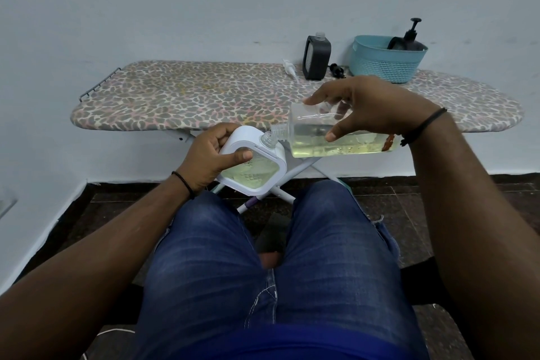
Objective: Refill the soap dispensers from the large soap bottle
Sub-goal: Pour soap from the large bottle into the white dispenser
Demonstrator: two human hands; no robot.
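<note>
- Soap bottle (336, 140) lies near-flat over the lap, mouth touching the neck of the white dispenser (257, 166); pale soap shows in both
- right hand (368, 108) grips the bottle from above, thumb in front, fingers curled round the far side
- left hand (210, 158) grips the tilted dispenser, thumb pressed on its face
- Black dispenser (317, 58) stands uncapped on the ironing board (204, 96), apparently unfilled; two loose pumps beside it; basket (385, 63) holds more; roughly first refill underway
</note>
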